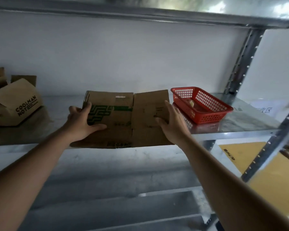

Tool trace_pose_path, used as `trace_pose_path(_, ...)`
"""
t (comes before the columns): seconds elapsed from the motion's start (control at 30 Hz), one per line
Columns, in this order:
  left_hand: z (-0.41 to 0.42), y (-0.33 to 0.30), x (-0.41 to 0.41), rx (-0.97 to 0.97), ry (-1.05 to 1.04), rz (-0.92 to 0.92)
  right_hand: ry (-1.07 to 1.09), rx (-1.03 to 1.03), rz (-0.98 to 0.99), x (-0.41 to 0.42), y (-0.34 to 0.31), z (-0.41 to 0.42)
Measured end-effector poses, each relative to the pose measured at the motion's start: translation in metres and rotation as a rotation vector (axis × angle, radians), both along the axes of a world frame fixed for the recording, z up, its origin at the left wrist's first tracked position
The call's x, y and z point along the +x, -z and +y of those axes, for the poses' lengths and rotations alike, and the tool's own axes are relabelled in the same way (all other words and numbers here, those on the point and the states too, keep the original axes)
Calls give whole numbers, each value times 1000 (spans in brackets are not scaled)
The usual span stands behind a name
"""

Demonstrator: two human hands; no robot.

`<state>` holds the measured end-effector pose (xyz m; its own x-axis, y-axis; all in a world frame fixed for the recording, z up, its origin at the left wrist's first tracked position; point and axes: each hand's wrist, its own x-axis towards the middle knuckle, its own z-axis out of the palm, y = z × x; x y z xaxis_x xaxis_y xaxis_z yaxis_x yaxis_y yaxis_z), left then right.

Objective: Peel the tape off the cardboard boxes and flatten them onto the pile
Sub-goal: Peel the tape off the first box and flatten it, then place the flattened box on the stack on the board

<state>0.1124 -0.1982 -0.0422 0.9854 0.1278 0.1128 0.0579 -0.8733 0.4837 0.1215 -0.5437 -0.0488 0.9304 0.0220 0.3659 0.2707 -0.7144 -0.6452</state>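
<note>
A flattened cardboard box (123, 119) with green printing lies on a metal shelf (240, 129), its near edge overhanging; an unflattened "COOLMAN" box (15, 105) sits well apart at left.

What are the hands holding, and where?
The flattened box: left hand grips its left edge, right hand lies flat along its right edge.

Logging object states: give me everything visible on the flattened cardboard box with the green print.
The flattened cardboard box is brown corrugated board with green print, creased into panels, with a small slot near its far edge. It lies flat on the metal shelf, near edge overhanging. The left hand grips its left edge; the right hand rests open on its right side. The red basket sits beside it.
</note>
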Motion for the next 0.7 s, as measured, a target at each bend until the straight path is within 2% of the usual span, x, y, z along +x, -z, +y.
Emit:
trace_pose_path(0.13,-6,-4,-23,-109,133,-38,111,43,-34,-46,5,-9)
trace_pose_path(0.33,-30,5,-62,-75,274,-34,256,77,-77,-129,30,-27)
trace_pose_path(0.7,-152,58,-115,-97,472,0,465,117,0,-238,80,-126)
